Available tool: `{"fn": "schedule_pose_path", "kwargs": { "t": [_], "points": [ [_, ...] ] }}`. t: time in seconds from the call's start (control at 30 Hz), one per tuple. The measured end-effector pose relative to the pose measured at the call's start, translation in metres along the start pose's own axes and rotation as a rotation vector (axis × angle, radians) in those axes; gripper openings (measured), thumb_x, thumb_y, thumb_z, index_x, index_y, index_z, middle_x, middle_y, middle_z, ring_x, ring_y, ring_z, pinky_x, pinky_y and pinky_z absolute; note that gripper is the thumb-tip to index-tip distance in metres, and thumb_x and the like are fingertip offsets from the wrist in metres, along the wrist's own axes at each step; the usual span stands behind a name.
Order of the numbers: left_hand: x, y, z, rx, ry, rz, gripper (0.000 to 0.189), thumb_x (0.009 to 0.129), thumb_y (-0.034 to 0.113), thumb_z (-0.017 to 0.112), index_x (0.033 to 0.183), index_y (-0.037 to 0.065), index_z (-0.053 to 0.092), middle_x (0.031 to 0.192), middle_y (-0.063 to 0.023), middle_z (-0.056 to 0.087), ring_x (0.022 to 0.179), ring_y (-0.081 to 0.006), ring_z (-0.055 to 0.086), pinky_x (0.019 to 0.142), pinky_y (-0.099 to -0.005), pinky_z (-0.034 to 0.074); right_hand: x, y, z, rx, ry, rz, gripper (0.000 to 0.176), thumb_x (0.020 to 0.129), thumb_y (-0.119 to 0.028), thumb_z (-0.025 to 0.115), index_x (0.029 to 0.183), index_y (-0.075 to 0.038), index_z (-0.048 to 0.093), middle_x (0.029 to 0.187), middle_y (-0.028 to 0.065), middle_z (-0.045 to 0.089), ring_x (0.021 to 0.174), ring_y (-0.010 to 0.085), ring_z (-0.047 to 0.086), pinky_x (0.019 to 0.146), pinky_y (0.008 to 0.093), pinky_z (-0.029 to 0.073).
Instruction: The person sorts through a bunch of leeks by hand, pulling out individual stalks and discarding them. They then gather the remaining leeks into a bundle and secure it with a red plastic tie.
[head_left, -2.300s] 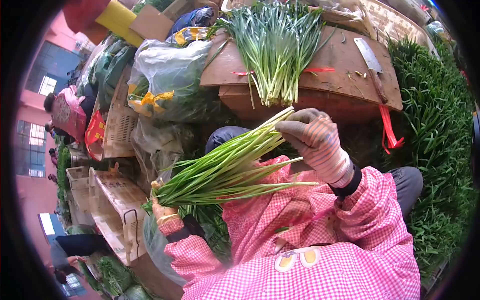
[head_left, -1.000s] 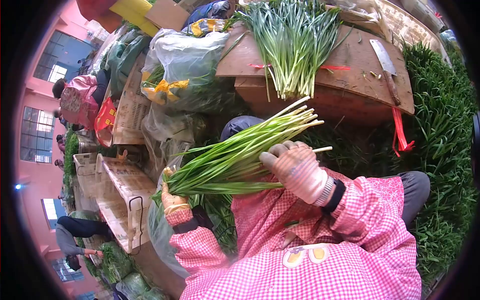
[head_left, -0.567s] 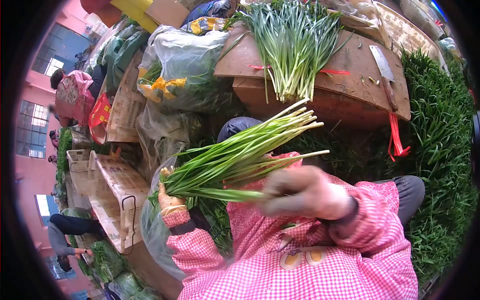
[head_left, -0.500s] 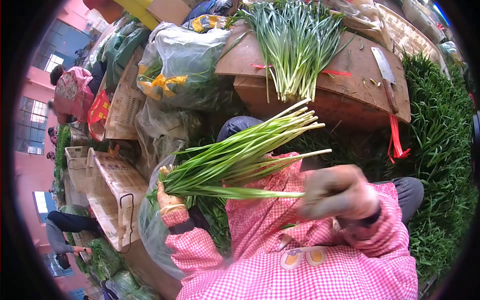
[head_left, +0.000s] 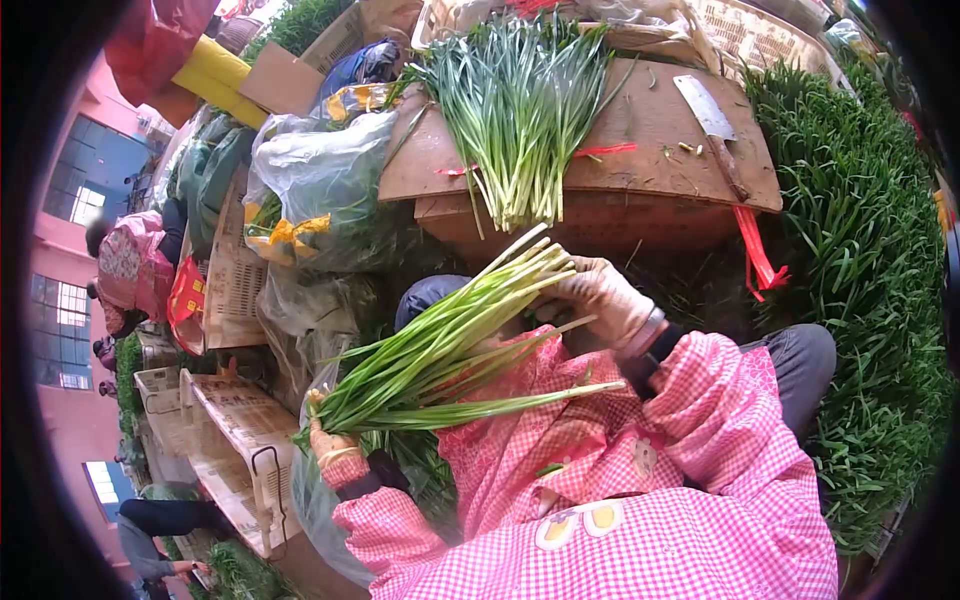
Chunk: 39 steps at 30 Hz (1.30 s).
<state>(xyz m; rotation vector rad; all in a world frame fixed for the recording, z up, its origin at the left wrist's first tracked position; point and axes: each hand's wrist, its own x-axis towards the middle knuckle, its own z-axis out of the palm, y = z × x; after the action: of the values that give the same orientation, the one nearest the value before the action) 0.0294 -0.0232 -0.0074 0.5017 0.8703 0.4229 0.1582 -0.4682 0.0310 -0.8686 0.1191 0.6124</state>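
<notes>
My left hand [head_left: 333, 450] is wrapped around the leafy end of a bunch of garlic chives [head_left: 440, 355]. The pale stem ends point up and to the right, and one clump sticks out lower, apart from the others. At the stem ends, my gloved right hand [head_left: 605, 303] has its fingers closed on a stem or stems; the fingertips are partly hidden. On the board [head_left: 640, 170] ahead lies a larger pile of garlic chives [head_left: 520, 120] over a red tie strip [head_left: 607, 150]. A cleaver [head_left: 707, 115] rests on the board's right side.
Loose greens [head_left: 860, 300] are heaped along the right. Stuffed plastic bags [head_left: 330, 160] stand left of the board, with plastic crates [head_left: 250, 440] farther left. Red strips [head_left: 755, 255] hang from the board's front edge. Other people, one in a pink top [head_left: 135, 265], are at the far left.
My right hand has moved up and left from the lower right to the bunch's stem ends. My left hand still holds the bunch. The view has shifted somewhat.
</notes>
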Motion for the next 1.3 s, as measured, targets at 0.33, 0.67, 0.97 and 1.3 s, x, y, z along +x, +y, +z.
{"fn": "schedule_pose_path", "kwargs": {
  "t": [0.33,0.67,0.97,1.3],
  "points": [
    [0.038,0.004,-0.039,-0.070,-0.177,0.051,0.016,0.086,0.020,0.060,0.096,0.008,0.066,0.091,-0.0051,0.067,0.082,-0.0164,0.063,0.079,-0.0381,0.051,-0.045,-0.018,-0.057,-0.381,0.406,-0.149,0.020,0.083,-0.015,0.065,0.097,-0.002,0.063,0.082,0.0051,0.065,0.072,0.0107,0.061,0.066,0.0230,0.049],
    [0.031,0.007,-0.025,0.103,-0.150,0.228,0.022,0.086,0.022,0.061,0.103,0.008,0.062,0.081,0.0003,0.061,0.072,-0.0124,0.058,0.072,-0.0307,0.050,-0.006,-0.008,0.015,-0.852,-0.232,-0.499,0.023,0.078,-0.003,0.068,0.100,0.001,0.064,0.097,0.0063,0.064,0.084,0.0142,0.061,0.077,0.0271,0.049],
    [0.043,0.017,-0.034,-0.046,-0.415,0.244,0.024,0.088,0.009,0.055,0.112,0.003,0.053,0.074,0.0013,0.053,0.065,-0.0096,0.052,0.067,-0.0253,0.049,-0.045,-0.046,-0.072,-0.568,0.356,-0.114,0.018,0.080,-0.020,0.066,0.090,-0.004,0.066,0.077,0.0023,0.064,0.066,0.0060,0.055,0.059,0.0206,0.044],
    [0.016,0.027,0.007,-0.374,-0.940,-0.199,0.036,0.095,0.018,0.039,0.059,0.014,0.043,0.049,0.0050,0.035,0.048,-0.0096,0.036,0.060,-0.0258,0.038,-0.037,-0.006,0.028,-0.453,-0.301,-0.057,0.032,0.080,-0.002,0.063,0.112,-0.002,0.061,0.099,0.0123,0.066,0.091,0.0164,0.061,0.082,0.0288,0.048]
  ]
}}
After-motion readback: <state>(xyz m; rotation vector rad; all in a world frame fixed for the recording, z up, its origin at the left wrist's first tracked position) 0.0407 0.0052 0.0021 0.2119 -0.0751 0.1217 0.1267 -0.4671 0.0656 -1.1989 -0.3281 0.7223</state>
